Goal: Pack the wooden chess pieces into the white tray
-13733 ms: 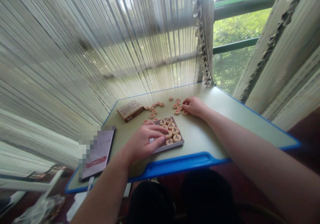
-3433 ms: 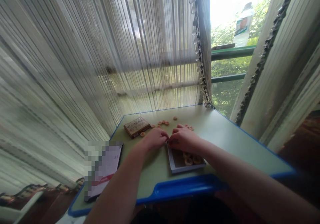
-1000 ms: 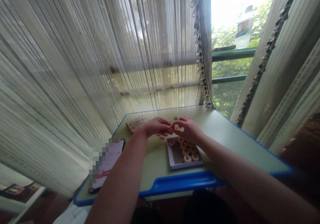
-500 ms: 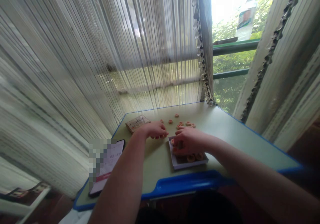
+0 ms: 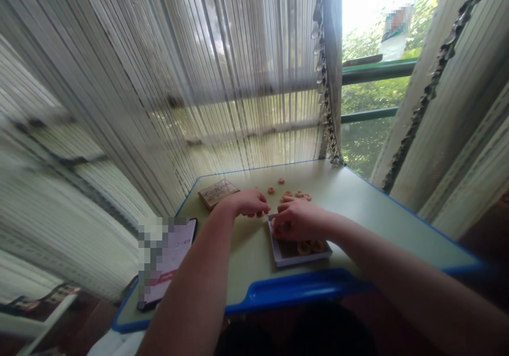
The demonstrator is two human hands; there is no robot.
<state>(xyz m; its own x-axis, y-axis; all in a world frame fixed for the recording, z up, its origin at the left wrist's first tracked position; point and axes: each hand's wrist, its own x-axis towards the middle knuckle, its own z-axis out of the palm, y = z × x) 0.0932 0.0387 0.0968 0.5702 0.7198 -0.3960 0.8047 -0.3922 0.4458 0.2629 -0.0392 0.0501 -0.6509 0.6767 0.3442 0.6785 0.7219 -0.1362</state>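
Observation:
A shallow grey box tray (image 5: pixel 286 260) lies on the green table (image 5: pixel 358 207) near its blue front rim. Round wooden chess pieces (image 5: pixel 310 247) sit in the tray's near end. My right hand (image 5: pixel 296 221) rests curled over the tray's far half, fingers pressed on pieces there. My left hand (image 5: pixel 248 203) lies just left of the tray, fingers curled on the table over a few loose pieces. More loose pieces (image 5: pixel 292 192) are scattered beyond both hands.
A brown box lid (image 5: pixel 218 192) lies at the table's far left. A phone (image 5: pixel 169 260) rests at the near left corner. Sheer striped curtains hang behind the table, with a window (image 5: pixel 369 107) at the right.
A second ago both hands were raised together above the table holding a piece. They have since come down: right onto the tray, left onto the table beside it. Little has moved since half a second ago.

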